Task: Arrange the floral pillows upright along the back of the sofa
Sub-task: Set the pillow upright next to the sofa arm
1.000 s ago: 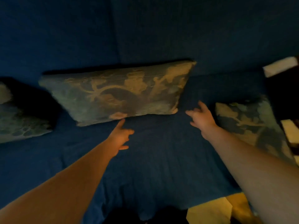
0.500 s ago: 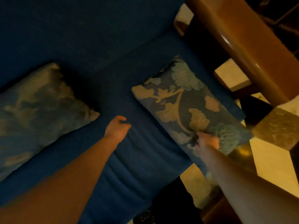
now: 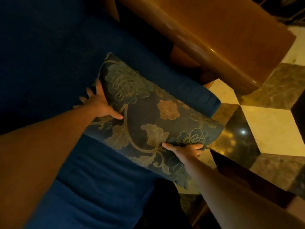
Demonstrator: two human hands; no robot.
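A dark blue floral pillow with gold and teal flowers sits over the right end of the blue sofa seat, held between both hands. My left hand grips its left edge, thumb on the front face and fingers behind. My right hand grips its lower right edge, fingers curled under. The pillow is tilted, its right corner sticking out past the seat's end over the floor. The sofa back is the dark blue area at upper left. No other pillow is in view.
A glossy brown wooden armrest or table stands close beyond the sofa's right end. A checkered marble floor lies to the right. A dark wooden edge runs below my right forearm.
The view swung right, away from the middle pillow. My left hand moved over to the right-hand pillow and took its left edge; both hands now hold it and it is raised off the seat.
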